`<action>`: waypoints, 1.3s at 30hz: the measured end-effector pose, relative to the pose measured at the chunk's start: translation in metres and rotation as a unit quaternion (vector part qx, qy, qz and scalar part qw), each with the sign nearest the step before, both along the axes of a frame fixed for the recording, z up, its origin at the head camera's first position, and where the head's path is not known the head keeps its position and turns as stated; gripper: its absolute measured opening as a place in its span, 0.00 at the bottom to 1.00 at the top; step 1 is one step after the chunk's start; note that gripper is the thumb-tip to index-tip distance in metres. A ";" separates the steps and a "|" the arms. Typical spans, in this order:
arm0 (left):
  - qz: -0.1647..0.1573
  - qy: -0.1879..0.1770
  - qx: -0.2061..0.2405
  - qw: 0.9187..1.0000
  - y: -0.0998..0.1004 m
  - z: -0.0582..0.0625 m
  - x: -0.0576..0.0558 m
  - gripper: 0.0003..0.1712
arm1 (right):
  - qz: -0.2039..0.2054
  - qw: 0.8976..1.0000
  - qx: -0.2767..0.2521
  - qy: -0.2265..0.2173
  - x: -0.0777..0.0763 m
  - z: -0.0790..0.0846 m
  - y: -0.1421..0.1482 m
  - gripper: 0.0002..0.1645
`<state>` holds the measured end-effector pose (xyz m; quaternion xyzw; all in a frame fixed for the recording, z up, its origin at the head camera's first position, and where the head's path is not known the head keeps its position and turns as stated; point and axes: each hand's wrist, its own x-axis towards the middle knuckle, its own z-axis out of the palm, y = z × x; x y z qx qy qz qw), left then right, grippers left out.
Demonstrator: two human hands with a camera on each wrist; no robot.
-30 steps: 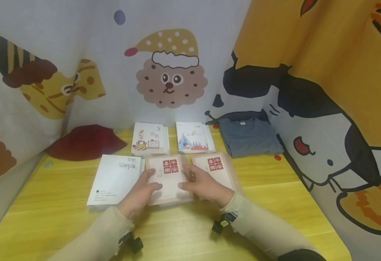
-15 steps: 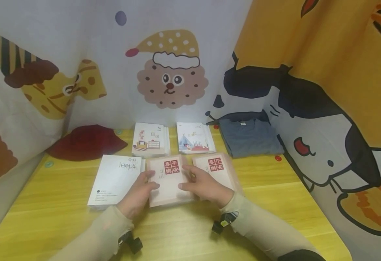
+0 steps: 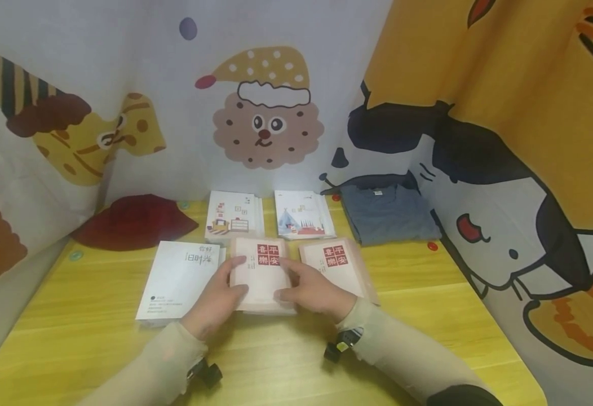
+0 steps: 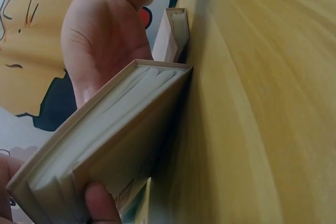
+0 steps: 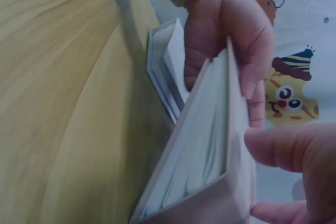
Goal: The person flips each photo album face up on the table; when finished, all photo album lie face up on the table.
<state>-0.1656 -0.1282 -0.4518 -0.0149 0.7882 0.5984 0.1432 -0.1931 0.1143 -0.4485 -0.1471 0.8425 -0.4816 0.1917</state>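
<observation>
Between both hands I have a pink hardcover book (image 3: 262, 290) with a red four-character block on its cover. In the left wrist view the book (image 4: 126, 114) is tilted, its far edge low by the table and its near edge raised. My left hand (image 3: 220, 296) grips the left side, a fingertip showing on the underside. At the right side, my right hand (image 3: 317, 290) holds the book with thumb and forefinger on the cover; its other fingers are hidden. A matching pink book (image 3: 344, 270) lies just behind the right hand. Beside my left hand is a white book (image 3: 175, 282).
Two stacks of white illustrated books (image 3: 233, 217) and white books with a tent picture (image 3: 301, 217) stand at the back of the yellow table (image 3: 256, 366). A dark red hat (image 3: 134, 223) lies back left, a folded grey-blue shirt (image 3: 390, 214) back right. Printed curtains surround the table.
The held book has shifted slightly away from me and its tilt has changed. My right hand has moved a little left with it; the left hand has barely moved.
</observation>
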 end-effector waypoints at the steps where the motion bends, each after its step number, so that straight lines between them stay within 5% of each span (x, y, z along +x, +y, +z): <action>1: 0.000 0.004 0.001 1.000 -0.001 0.000 0.000 0.43 | -0.002 1.000 -0.004 0.000 0.000 -0.001 -0.001 0.53; 8: 0.003 0.035 0.006 0.999 -0.004 0.008 0.004 0.43 | -0.012 0.999 -0.038 -0.012 -0.002 -0.003 -0.007 0.51; 14: -0.007 0.062 0.025 0.998 -0.005 0.021 0.010 0.45 | -0.028 0.999 -0.023 0.020 -0.002 0.000 -0.010 0.47; 22: -0.026 0.086 0.060 0.994 -0.006 0.032 0.011 0.44 | -0.010 0.999 -0.046 0.022 -0.002 -0.005 -0.008 0.44; 29: -0.067 0.112 0.115 0.985 -0.005 0.024 0.005 0.40 | 0.032 0.988 -0.147 -0.025 -0.003 0.001 -0.005 0.36; 34: -0.091 0.068 0.063 0.992 -0.003 0.011 -0.001 0.40 | 0.032 0.978 -0.196 -0.061 0.000 0.007 -0.001 0.37; 39: -0.094 0.051 -0.009 0.994 -0.001 0.006 -0.002 0.39 | -0.009 0.983 -0.180 -0.038 0.000 0.008 0.001 0.36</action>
